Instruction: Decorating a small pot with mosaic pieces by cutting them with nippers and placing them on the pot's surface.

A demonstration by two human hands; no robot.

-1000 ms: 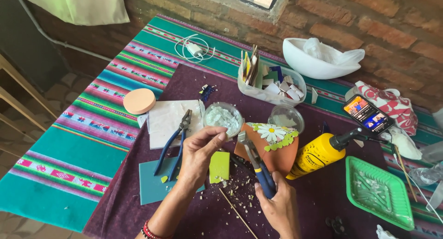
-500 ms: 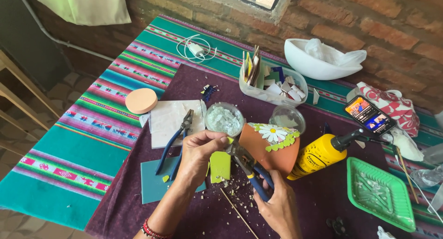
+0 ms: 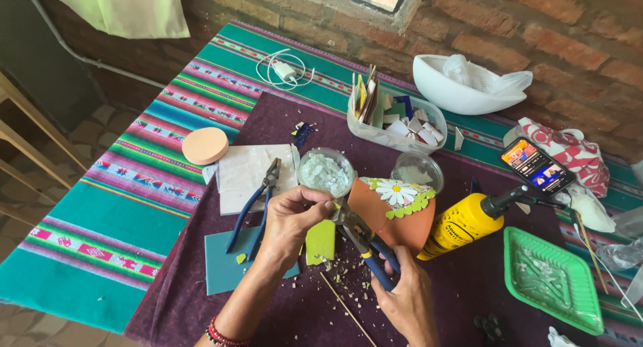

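Note:
My left hand (image 3: pixel 289 221) pinches a small lime-green tile bit between thumb and fingers, just above a larger lime-green tile piece (image 3: pixel 321 242) lying on the purple cloth. My right hand (image 3: pixel 406 295) grips the blue handles of tile nippers (image 3: pixel 362 238), whose metal jaws reach toward the bit at my left fingertips. Right behind the nippers lies a terracotta pot (image 3: pixel 392 213) on its side, with a white daisy and green leaf mosaic along its rim. Tile crumbs are scattered on the cloth below my hands.
Blue-handled pliers (image 3: pixel 258 203) lie on a teal tile (image 3: pixel 231 265) and white sheet at the left. Nearby are two clear bowls (image 3: pixel 326 173), a container of tile pieces (image 3: pixel 395 122), a yellow glue bottle (image 3: pixel 469 223), a green tray (image 3: pixel 552 278), a phone (image 3: pixel 536 165) and a white bowl (image 3: pixel 462 92).
The nippers' jaws have swung left and up to the small green bit at my left fingertips. My left hand has stayed over the lime-green piece.

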